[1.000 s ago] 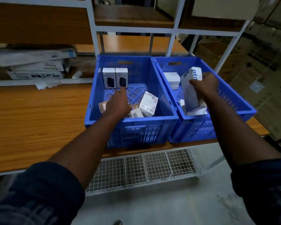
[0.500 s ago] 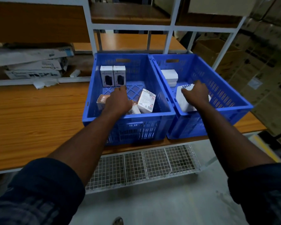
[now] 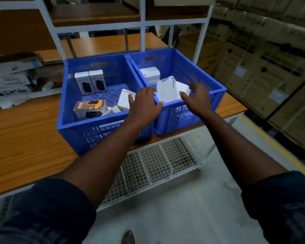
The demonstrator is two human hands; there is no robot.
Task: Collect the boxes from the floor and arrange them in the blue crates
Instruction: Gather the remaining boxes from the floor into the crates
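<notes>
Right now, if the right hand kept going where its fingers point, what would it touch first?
Probably the white blue-lettered box in the right blue crate, just beyond the right hand; depth is unclear.

A brown and orange box (image 3: pixel 90 109) in the left crate (image 3: pixel 102 136) carries white print turned on its side. It reads "68W", though the first digit is not sharp. A tall white box (image 3: pixel 166 89) in the right crate (image 3: pixel 217 86) has large blue letters along its top edge, too blurred and cut off to read. Two white boxes (image 3: pixel 90 81) at the back of the left crate have small print above a dark product picture, but it is illegible. White packages (image 3: pixel 10 80) stacked at far left bear smeared dark lettering. Cartons (image 3: pixel 271 67) at right carry pale stickers and black marks, none readable.
</notes>
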